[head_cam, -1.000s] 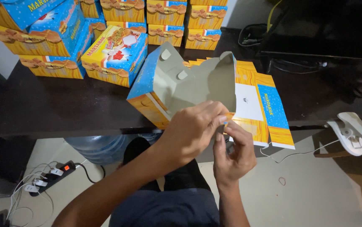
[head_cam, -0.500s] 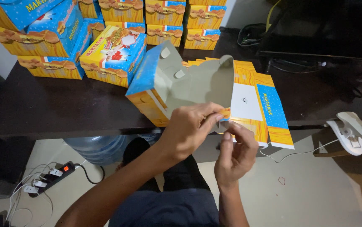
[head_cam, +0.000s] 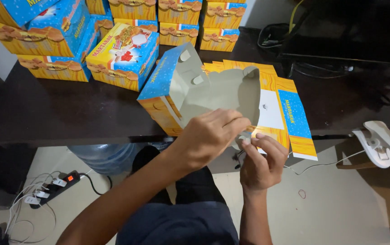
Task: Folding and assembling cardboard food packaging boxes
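The hands (head_cam: 235,145) hide the half-folded box's (head_cam: 195,90) near flap; stacked boxes (head_cam: 45,27) run off the top edge.

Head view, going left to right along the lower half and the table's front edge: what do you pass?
Power strip on the floor → water jug under the table → half-folded box → left hand → right hand → flat box blanks → white object at the right edge.
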